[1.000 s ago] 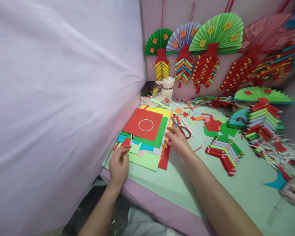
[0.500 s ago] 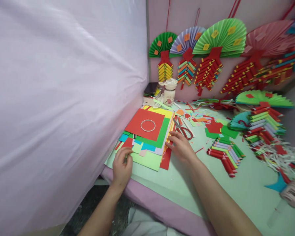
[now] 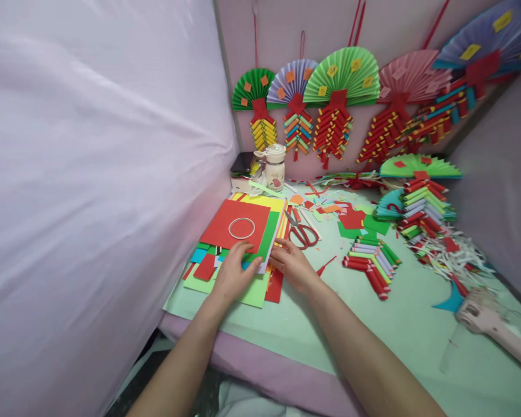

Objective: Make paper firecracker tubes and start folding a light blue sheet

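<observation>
A stack of coloured paper sheets (image 3: 260, 234) lies at the table's near left, with a red sheet (image 3: 225, 223) on top and a white ring (image 3: 241, 227) resting on it. My left hand (image 3: 235, 274) lies on the stack's near edge, fingers spread flat over the green and blue sheets. At the stack's right edge my right hand (image 3: 293, 265) touches the sheets with fingers curled; whether they pinch an edge is unclear. Red-handled scissors (image 3: 301, 230) lie just beyond my right hand.
A finished paper firecracker bundle (image 3: 371, 260) lies right of my hands; more fans and bundles (image 3: 419, 197) crowd the far right. A jar (image 3: 275, 167) stands at the back. A glue gun (image 3: 486, 321) lies near right. White cloth (image 3: 90, 174) walls the left; paper fans (image 3: 341, 75) hang behind.
My left hand has moved right from the stack's near left corner onto its near edge, close to my right hand. The view has swung slightly right.
</observation>
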Demonstrator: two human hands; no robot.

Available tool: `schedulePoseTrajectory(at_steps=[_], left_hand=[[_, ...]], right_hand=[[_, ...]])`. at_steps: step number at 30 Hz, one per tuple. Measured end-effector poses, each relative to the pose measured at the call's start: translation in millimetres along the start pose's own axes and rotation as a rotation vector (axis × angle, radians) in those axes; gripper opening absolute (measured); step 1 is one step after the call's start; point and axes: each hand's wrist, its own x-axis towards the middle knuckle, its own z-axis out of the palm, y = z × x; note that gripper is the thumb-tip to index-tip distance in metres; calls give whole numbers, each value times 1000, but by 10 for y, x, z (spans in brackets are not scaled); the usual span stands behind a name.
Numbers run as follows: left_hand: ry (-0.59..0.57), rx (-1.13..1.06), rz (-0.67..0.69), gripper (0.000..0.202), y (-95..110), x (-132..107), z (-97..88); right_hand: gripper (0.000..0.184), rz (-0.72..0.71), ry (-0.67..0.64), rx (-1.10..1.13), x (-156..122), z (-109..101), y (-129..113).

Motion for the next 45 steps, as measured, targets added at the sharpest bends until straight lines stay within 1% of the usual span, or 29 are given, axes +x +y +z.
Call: schedulePoseTrajectory(at_steps=[3,5,11,16,22,25,28,33,35,40,42,45], left_hand=[[-28,53,36,41,-68,62,16],[-34,55,55,43,-114,79,42],[18,41,82,41,-206,63,133],[41,15,90,38,-210,54,147],[23,21,112,46,-186,31,134],[45,-4,131,37,-190,32,125],[95,-21,149,26,-211,46,131],[167,-8,168,17,-231,72,168],[209,-29,116,16,-228,82,170],[389,-291,-198,15,-280,145,138],[437,-363,-255,18,-339,180,131],[468,-441,-290,21,-425,215,135]], right_hand=[[55,-33,-22,-32,45,-23,82],[59,-37,-28,-42,65,-14,118],[68,-29,68,-75,128,16,151],[67,-50,91,-143,230,-15,209],[62,-81,82,-177,291,-18,238],[60,-106,70,-169,296,-12,237],[60,-125,77,-200,303,-15,248],[63,-135,94,-283,313,-25,270],[65,-139,94,-301,317,-27,274],[68,-155,111,-330,318,-34,277],[68,-174,127,-398,312,-37,272],[65,-205,146,-516,295,-40,256]])
